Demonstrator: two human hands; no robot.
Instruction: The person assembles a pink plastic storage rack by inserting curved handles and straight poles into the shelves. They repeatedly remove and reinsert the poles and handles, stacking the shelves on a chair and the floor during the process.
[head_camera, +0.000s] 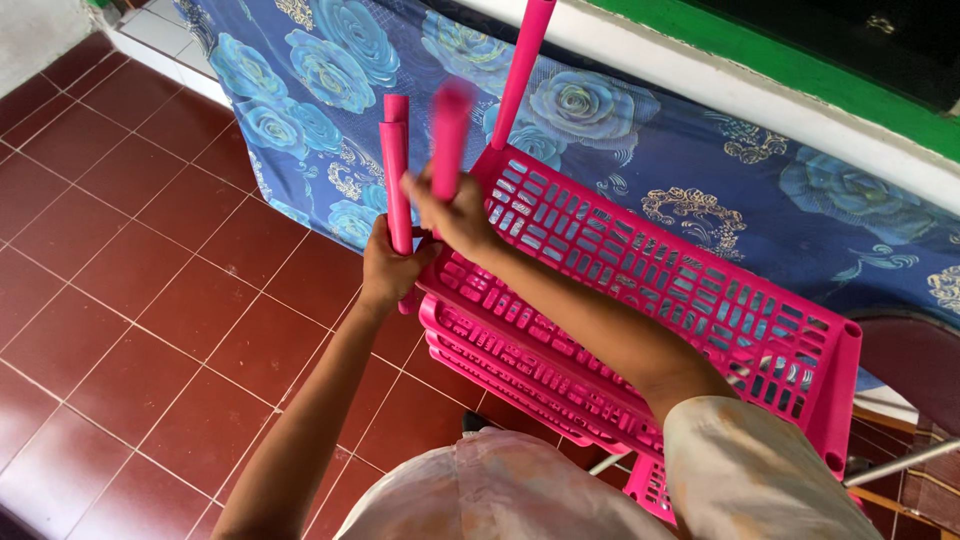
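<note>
Gripping a pink plastic tube (397, 180) upright, the left hand (388, 268) has its fingers wrapped shut around it, while the right hand (455, 215) clasps a second, blurred tube (450, 135) at the corner of the stacked pink slotted trays (640, 270) above the red tiled floor (130, 300).

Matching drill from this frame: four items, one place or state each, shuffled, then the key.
Items
1. left hand
2. right hand
3. third pink tube
4. flowered blue cloth

Places or states
A. stands alone in the far corner of the top pink slotted tray, no hand on it
B. grips the leftmost pink tube at the tray's near corner
C. hangs behind the tray stack
D. wraps the blurred middle pink tube

Pairs: 1-B, 2-D, 3-A, 4-C
</note>
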